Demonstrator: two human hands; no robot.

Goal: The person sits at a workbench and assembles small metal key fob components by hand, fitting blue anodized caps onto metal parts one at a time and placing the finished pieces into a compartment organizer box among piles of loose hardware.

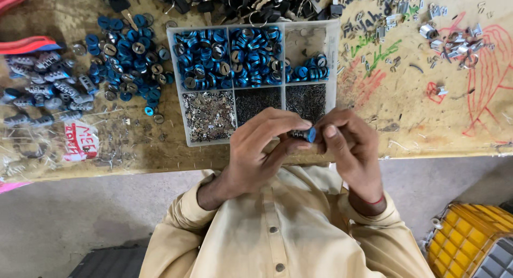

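My left hand (264,147) and my right hand (350,144) meet at chest height over the near edge of the workbench. Between their fingertips sits a small lock cylinder with a blue cap (305,134); both hands pinch it. Just beyond the hands lies a clear compartment tray (333,64). Its far compartments hold blue-rimmed round parts (206,59), its near ones tiny metal bits and dark pins (305,100).
A loose heap of blue-rimmed parts (125,59) and grey metal cylinders (48,88) lies left of the tray. Black key heads (235,3) pile up at the back. Small silver parts (454,40) scatter over the scribbled bench at right. A yellow crate (473,240) stands on the floor.
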